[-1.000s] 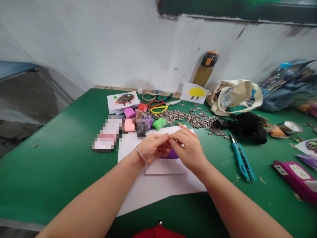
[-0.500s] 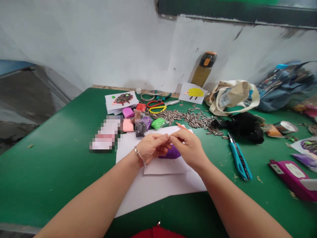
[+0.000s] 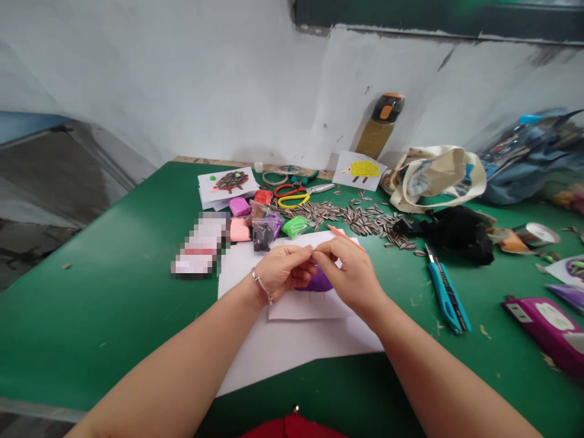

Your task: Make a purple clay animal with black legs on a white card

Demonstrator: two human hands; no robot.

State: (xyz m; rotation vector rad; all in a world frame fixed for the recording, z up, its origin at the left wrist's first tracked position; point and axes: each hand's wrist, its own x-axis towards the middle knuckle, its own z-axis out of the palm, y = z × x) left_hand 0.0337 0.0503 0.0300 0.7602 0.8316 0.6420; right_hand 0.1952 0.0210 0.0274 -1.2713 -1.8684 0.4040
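Observation:
My left hand [image 3: 283, 271] and my right hand [image 3: 349, 267] meet at the fingertips above a purple clay shape [image 3: 319, 281]. Both are pinched closed; whatever lies between the fingertips is too small or hidden to make out. The purple shape sits on a small white paper [image 3: 301, 310], partly covered by my hands, with thin drawn lines below it. Under that paper lies a larger white sheet [image 3: 255, 353]. An orange pencil [image 3: 344, 236] rests just beyond my right hand.
Clay packets [image 3: 263, 234], sunflower seeds [image 3: 360, 219] and yellow-handled scissors [image 3: 294, 199] lie behind my hands. A blurred phone-like object [image 3: 201, 246] is at left. To the right are a teal cutter [image 3: 447, 292], a black cloth item [image 3: 463, 234] and a magenta device [image 3: 545, 331].
The whole scene has shifted slightly to the right in view. Both hands stay pinched together over the purple shape, with little visible change in their pose.

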